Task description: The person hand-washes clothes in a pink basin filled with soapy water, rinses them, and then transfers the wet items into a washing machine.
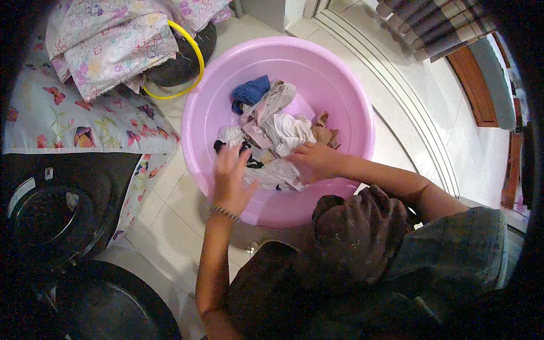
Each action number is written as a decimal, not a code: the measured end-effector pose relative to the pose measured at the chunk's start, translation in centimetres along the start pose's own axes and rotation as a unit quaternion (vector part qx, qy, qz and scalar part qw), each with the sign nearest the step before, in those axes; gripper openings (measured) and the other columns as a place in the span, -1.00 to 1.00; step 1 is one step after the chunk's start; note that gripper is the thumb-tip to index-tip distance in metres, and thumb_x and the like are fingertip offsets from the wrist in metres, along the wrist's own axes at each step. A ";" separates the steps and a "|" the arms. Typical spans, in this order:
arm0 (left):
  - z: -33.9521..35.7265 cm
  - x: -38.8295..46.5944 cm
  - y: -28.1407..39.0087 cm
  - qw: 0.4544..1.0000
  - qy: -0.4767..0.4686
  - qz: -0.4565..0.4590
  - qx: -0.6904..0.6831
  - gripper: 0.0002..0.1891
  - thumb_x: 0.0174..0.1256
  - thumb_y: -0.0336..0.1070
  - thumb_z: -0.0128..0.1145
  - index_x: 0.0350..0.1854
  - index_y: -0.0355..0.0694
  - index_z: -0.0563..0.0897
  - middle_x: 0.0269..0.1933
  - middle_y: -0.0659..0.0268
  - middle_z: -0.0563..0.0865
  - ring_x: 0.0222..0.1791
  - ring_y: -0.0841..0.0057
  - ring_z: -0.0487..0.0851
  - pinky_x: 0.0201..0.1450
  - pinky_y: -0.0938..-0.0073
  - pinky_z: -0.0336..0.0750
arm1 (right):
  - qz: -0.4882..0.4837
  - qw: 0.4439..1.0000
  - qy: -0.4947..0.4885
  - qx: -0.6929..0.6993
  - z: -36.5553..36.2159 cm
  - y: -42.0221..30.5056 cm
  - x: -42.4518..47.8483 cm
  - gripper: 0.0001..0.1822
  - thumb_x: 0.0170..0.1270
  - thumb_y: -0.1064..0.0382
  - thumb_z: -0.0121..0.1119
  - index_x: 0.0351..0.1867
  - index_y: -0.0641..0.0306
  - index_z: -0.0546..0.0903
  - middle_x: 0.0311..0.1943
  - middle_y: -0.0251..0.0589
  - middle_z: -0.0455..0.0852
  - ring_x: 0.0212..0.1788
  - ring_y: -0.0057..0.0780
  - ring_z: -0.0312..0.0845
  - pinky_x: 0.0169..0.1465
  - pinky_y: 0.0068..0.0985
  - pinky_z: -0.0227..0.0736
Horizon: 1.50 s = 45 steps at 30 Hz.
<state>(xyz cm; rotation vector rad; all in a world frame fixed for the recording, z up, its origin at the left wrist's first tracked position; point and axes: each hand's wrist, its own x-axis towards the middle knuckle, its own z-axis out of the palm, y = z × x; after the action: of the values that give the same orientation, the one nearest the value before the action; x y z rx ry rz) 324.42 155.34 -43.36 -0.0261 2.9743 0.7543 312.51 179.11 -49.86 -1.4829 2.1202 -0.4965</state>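
A pink plastic basin (pixel 340 89) stands on the floor before me, with a small heap of laundry inside. White garments (pixel 293 131) make up most of the heap. A blue cloth (pixel 250 91) lies at its far side, a brown cloth (pixel 326 134) at its right and a black piece (pixel 254 161) at its left. My left hand (pixel 231 178), blurred and with fingers spread, is over the basin's near left part, holding nothing visible. My right hand (pixel 318 161) reaches in from the right, its fingers on the white cloth; whether they grip it is unclear.
At the left stands a black front-loading washing machine (pixel 123 170) with its round door (pixel 114 301) swung open. A butterfly-print cover (pixel 106 127) drapes it, with floral fabric (pixel 119 51) above. A yellow hoop-like rim (pixel 197 55) touches the basin. Sliding-door tracks (pixel 395 80) curve along the right.
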 end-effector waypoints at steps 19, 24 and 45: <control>3.5 0.6 -0.9 0.999 -0.017 -0.029 -0.026 -0.59 0.09 -0.29 0.20 0.04 -0.17 0.49 0.29 0.16 0.30 0.29 0.23 0.26 0.30 0.25 0.16 | 0.020 0.847 0.258 0.464 -14.9 -2.1 -1.5 -0.69 0.11 0.32 -0.13 -0.18 0.42 0.55 -0.09 -0.16 0.58 0.00 -0.39 0.46 0.11 -0.47 0.31; 1.6 2.3 3.0 0.960 0.052 -0.041 -0.272 -0.45 0.06 -0.31 0.25 0.15 -0.26 0.40 0.21 0.05 0.39 0.25 0.12 0.31 0.26 0.26 0.25 | -0.058 0.857 0.250 0.447 -16.2 -3.7 -1.9 -0.68 0.14 0.37 -0.17 -0.14 0.45 0.53 -0.14 -0.16 0.60 -0.04 -0.42 0.46 0.10 -0.48 0.31; -2.0 -3.4 2.2 0.758 0.163 -0.109 -0.622 -0.72 0.31 -0.34 -0.01 0.02 -0.33 0.48 -0.25 0.45 0.58 -0.37 0.77 0.44 -0.28 0.69 0.33 | -0.083 0.920 0.124 0.361 -10.7 -3.2 1.3 0.09 -0.10 0.07 0.40 0.39 0.24 -0.08 0.40 -0.13 -0.10 0.43 -0.18 -0.20 0.40 -0.32 -0.18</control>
<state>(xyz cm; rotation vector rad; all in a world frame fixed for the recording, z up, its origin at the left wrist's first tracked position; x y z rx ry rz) 327.59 156.31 -40.28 -0.5915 1.9823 2.6477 308.25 176.95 -39.69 -1.1939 1.6779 -1.4171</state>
